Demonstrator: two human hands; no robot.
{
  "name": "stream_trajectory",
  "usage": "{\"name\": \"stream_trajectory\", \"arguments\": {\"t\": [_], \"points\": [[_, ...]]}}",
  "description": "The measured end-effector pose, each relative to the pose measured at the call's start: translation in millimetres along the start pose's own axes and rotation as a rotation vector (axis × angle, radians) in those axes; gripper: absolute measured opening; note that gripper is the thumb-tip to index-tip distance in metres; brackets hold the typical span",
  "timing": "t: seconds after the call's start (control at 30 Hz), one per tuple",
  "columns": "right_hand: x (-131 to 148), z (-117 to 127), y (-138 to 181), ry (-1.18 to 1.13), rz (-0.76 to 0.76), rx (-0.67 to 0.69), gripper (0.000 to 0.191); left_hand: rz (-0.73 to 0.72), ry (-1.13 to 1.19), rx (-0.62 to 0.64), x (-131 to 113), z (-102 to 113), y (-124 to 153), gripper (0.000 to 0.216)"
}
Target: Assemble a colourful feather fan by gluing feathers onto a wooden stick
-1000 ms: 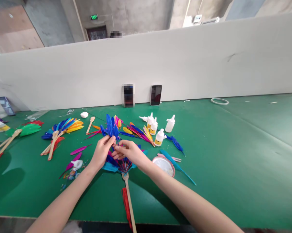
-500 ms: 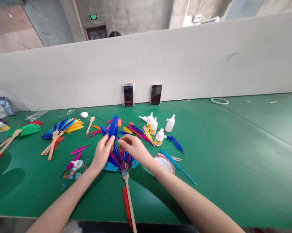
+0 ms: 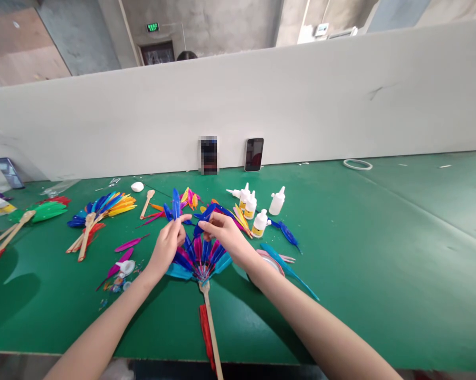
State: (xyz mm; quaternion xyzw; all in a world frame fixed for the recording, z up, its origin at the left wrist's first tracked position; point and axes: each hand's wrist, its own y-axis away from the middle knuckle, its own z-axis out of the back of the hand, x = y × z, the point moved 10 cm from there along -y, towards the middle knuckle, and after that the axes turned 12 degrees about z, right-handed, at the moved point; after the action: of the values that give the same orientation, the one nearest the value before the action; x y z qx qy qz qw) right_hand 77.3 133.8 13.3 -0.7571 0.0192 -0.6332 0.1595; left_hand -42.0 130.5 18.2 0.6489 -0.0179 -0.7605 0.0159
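Note:
Upright in my left hand is a blue feather, pinched between the fingers. My right hand grips another blue feather, which points up and leans to the right. Just below both hands lies a feather fan with blue, magenta and turquoise feathers spread from a wooden handle. A red tassel runs along the left of that handle. Loose magenta and orange feathers lie behind my hands. My right forearm partly covers a round lid-like dish.
Several white glue bottles stand to the right of loose feathers. A turquoise feather lies beside the dish. Finished-looking fans lie at left, near a wooden stick. Two phones, one dark, lean on the white partition.
My hands have moved apart. The right hand now holds a blue feather separately, while a blue feather stays in the left. The fan below shows more fully.

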Motion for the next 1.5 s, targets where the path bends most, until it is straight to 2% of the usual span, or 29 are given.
{"name": "stream_trajectory", "arguments": {"t": [0.2,0.33,0.43,0.57,0.73,1.1,1.3,1.37,1.5], "points": [[0.3,-3.3,1.3,-0.050,-0.016,0.021,0.028,0.073,-0.037,0.066,7.1,1.9,-9.0,0.039],[0.4,-2.4,0.2,-0.020,0.005,0.020,0.030,-0.043,-0.111,0.096,-8.5,-3.7,-3.9,0.021],[0.3,-3.3,-0.5,0.021,0.017,0.026,0.033,-0.103,-0.188,0.112,-16.1,-11.2,2.8,0.017],[-1.1,-6.5,-0.6,0.030,0.006,0.040,0.035,-0.085,-0.257,0.159,-12.9,-21.2,8.0,0.022],[1.9,2.2,-2.4,0.085,0.016,-0.022,0.031,-0.057,-0.278,0.167,-9.3,-22.8,8.7,0.029],[4.8,17.4,-8.0,0.187,0.063,-0.047,0.022,-0.029,-0.238,0.089,-7.1,-10.6,3.8,0.031],[7.6,43.0,-12.5,0.197,0.076,-0.171,0.022,0.001,-0.193,0.053,-3.5,-3.2,0.1,0.029],[7.2,36.3,-12.9,0.179,0.085,-0.118,0.021,-0.005,-0.219,0.078,-4.0,-7.5,1.3,0.030],[6.2,9.2,-10.4,0.177,0.108,0.087,0.018,-0.016,-0.278,0.158,-5.2,-19.5,5.2,0.032]]}}
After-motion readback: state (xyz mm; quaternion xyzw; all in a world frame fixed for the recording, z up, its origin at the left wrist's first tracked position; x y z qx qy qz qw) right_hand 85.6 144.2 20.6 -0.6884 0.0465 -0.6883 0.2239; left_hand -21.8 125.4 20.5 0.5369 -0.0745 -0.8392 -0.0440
